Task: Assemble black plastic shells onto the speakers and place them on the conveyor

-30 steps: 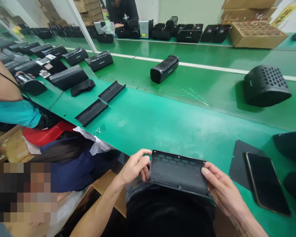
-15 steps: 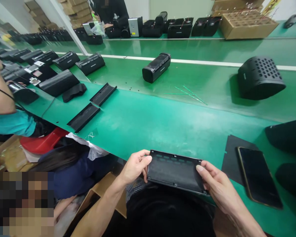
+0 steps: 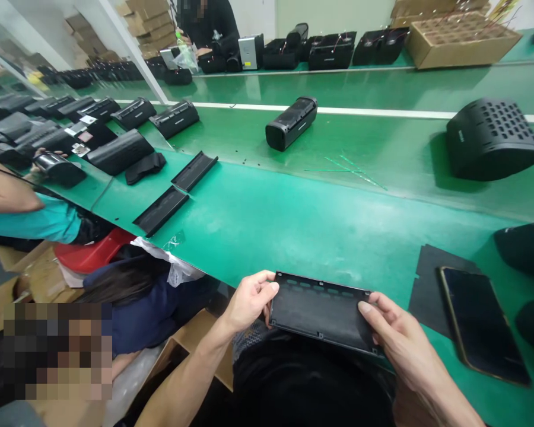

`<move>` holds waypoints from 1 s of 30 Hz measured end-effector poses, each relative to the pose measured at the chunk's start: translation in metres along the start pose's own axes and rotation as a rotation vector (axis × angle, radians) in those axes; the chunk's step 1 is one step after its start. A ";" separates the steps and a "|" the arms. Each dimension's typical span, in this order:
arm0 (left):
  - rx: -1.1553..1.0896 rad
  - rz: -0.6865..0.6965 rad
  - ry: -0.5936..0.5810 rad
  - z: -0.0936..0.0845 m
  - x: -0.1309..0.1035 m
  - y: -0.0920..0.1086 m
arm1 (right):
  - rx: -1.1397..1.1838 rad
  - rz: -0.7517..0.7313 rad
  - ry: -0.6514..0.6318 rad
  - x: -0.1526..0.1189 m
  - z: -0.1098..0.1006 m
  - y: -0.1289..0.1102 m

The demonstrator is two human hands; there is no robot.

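Between my hands is a black rectangular plastic panel [image 3: 323, 311], with a row of slots along its far edge and small tabs on its rims. My left hand [image 3: 252, 301] pinches its left end, thumb on top at the corner. On the right end, my right hand [image 3: 389, 323] grips with the thumb pressed on the inner face. The panel is tilted over my lap at the table's near edge. To the right, a dark flat sheet [image 3: 431, 290] lies on the green table [image 3: 293, 219], partly under a phone [image 3: 485, 326].
Two similar black panels [image 3: 162, 210] lie at the left. A black speaker housing [image 3: 291, 123] sits mid-table, a larger perforated one [image 3: 493, 139] at the right. Thin green strips [image 3: 353, 169] lie between. Co-workers sit at the left; a cardboard divider box [image 3: 463, 41] stands at the back.
The view has turned slightly left, so everything appears shifted to the right. My hands keep the same hold on the panel.
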State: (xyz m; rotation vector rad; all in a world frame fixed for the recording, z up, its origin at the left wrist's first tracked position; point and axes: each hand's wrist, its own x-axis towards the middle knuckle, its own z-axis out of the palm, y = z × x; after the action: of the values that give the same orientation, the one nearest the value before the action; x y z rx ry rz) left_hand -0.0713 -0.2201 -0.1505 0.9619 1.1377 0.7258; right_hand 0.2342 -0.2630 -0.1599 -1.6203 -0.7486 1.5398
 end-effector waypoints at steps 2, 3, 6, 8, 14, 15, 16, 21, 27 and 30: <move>0.013 0.007 0.008 0.000 -0.001 0.001 | -0.014 -0.008 -0.004 0.001 -0.001 0.003; 0.024 0.016 0.015 0.001 -0.001 0.002 | -0.023 -0.011 -0.004 0.001 -0.001 0.003; 0.079 0.068 0.060 0.000 -0.003 0.005 | -0.069 -0.046 -0.006 -0.003 -0.002 0.000; 0.113 0.087 0.081 -0.002 -0.003 0.006 | -0.121 -0.105 -0.021 -0.006 -0.003 -0.003; 0.156 0.144 0.023 -0.010 -0.002 0.006 | -0.184 -0.174 -0.086 -0.009 -0.005 -0.003; 0.163 0.154 0.020 -0.011 -0.002 0.006 | -0.195 -0.179 -0.084 -0.008 -0.005 -0.003; 0.169 0.158 0.019 -0.011 -0.001 0.006 | -0.209 -0.184 -0.080 -0.008 -0.005 -0.003; 0.169 0.135 0.007 -0.012 0.001 0.006 | -0.227 -0.168 -0.083 -0.005 -0.007 -0.001; 0.142 0.119 0.005 -0.010 0.006 0.007 | -0.158 -0.116 -0.048 -0.001 -0.004 -0.005; 0.136 0.118 0.002 -0.010 0.007 0.007 | -0.153 -0.120 -0.032 -0.001 0.000 -0.010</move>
State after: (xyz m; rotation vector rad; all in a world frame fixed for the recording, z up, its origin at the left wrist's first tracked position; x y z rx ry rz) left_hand -0.0786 -0.2086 -0.1480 1.1508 1.1507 0.7507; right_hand 0.2348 -0.2588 -0.1509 -1.6320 -0.9832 1.4556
